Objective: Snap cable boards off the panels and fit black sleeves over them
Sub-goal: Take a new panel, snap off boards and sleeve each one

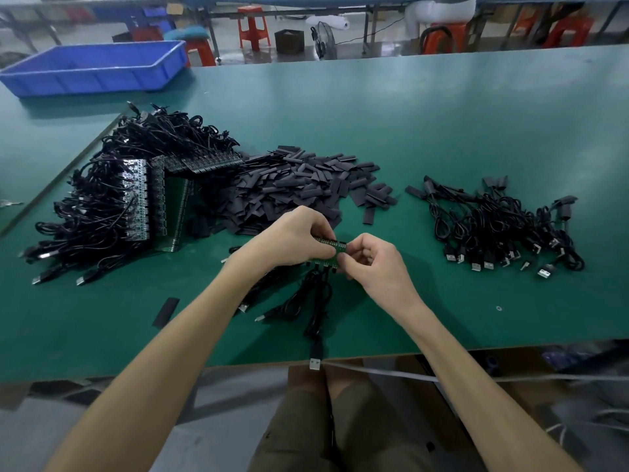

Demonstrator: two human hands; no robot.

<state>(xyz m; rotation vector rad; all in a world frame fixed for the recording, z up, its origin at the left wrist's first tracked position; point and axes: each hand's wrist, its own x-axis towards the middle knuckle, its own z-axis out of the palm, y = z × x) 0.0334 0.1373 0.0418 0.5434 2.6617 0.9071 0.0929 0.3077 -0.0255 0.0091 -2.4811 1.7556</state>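
Note:
A small green panel [332, 249] of cable boards is held above the green table [442, 124]. My left hand [296, 236] grips its left part and my right hand [369, 264] pinches its right end board. Black USB cables [315, 301] hang from the panel down to the table's front edge. A heap of flat black sleeves [299, 185] lies just behind my hands. Stacked panels with tangled cables [129, 195] sit to the left. Cables with sleeves fitted [503, 226] are piled on the right.
A blue plastic bin [95, 68] stands at the table's far left. One loose black sleeve [165, 312] lies near the front left. Orange stools [253, 27] and a fan [323, 40] stand on the floor beyond the table.

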